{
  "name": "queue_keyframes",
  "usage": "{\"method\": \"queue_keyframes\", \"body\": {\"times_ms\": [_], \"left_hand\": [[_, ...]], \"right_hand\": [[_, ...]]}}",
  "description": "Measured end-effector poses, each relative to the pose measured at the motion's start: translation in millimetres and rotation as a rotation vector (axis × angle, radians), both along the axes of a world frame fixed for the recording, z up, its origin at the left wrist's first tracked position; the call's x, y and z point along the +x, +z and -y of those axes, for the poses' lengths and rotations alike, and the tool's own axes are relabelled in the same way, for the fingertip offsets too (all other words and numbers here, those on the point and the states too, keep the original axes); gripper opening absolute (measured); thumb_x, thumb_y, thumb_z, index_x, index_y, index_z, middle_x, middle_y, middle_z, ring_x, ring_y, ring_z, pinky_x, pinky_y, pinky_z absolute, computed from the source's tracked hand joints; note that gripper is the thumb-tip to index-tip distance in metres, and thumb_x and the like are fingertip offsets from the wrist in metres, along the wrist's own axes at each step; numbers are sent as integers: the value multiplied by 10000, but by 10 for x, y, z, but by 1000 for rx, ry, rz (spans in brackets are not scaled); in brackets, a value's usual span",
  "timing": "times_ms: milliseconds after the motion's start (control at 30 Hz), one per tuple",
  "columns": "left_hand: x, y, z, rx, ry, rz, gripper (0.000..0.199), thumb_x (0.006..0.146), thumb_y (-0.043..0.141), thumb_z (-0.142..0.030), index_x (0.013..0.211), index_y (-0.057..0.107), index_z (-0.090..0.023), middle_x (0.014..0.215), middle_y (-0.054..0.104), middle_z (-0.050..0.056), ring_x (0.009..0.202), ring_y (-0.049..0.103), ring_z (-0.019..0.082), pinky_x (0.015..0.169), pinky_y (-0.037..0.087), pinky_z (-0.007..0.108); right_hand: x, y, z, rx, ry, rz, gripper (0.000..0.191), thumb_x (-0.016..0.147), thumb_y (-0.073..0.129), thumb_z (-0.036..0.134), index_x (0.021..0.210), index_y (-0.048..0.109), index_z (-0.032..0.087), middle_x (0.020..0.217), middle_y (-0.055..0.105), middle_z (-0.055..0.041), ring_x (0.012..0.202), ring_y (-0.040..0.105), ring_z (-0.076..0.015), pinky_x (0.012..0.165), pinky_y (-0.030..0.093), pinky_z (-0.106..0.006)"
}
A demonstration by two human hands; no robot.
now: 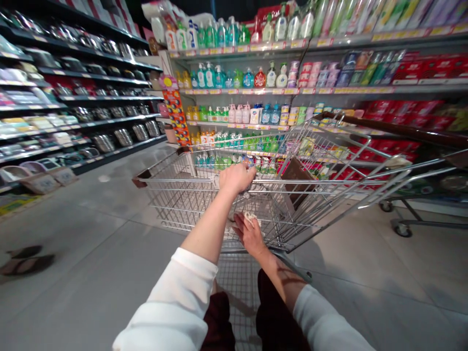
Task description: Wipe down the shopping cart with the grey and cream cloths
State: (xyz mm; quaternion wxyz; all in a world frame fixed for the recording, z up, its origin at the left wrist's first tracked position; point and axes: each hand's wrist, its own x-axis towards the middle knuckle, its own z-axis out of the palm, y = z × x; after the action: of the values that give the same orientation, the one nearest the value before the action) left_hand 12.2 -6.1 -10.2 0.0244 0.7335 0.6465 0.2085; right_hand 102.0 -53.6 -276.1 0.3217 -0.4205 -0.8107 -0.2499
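Observation:
A metal shopping cart (175, 181) stands sideways in front of me, its wire basket bare where I can see into it. My left hand (236, 178) is closed over the top side rail, with a pale cloth (216, 182) showing from beneath it. Lower down, my right hand (250, 233) presses a cream cloth (252, 218) against the side wires, fingers curled around it. Whether these are two cloths or parts of one, I cannot tell. The brown child-seat flap (297, 178) is inside the basket at the right.
Shelves of pump bottles (210, 78) run behind the cart. On the left are shelves of metal pots (104, 143). The brown cart handle (395, 127) extends right, above caster wheels (402, 229). Someone's shoes (29, 263) are on the tiled floor at left.

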Motion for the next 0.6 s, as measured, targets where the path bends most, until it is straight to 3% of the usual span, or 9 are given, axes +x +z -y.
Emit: {"method": "queue_keyframes", "body": {"times_ms": [200,400,500,600], "left_hand": [[7,26,23,-10,5,-14,539,905,322,-538,1046,742,-230,1049,743,134,982,675,302,862,491,427],[6,26,15,-24,21,-27,544,902,310,-510,1082,732,-217,1089,737,145,1014,674,317,877,490,444],[12,21,13,-24,21,-23,551,896,309,-516,1072,732,-211,1092,737,151,1017,676,329,872,494,451],[9,24,10,-34,25,-27,538,890,317,-509,1065,735,-217,1108,734,152,1032,674,334,876,494,453]], "right_hand": [[61,-72,-80,-56,54,70,458,1011,422,305,1457,463,209,1474,430,-39,1383,369,-173,1096,346,-364],[197,4,-173,-153,182,218,410,1017,398,292,1412,505,300,1452,459,4,1306,446,-160,1077,387,-371],[201,15,-176,-233,216,274,370,1002,419,251,1341,567,261,1409,501,-15,1201,516,-153,1061,414,-381],[139,-57,-55,-326,253,319,255,952,515,222,1164,642,156,1236,605,-50,1122,552,-139,1018,459,-358]]}}
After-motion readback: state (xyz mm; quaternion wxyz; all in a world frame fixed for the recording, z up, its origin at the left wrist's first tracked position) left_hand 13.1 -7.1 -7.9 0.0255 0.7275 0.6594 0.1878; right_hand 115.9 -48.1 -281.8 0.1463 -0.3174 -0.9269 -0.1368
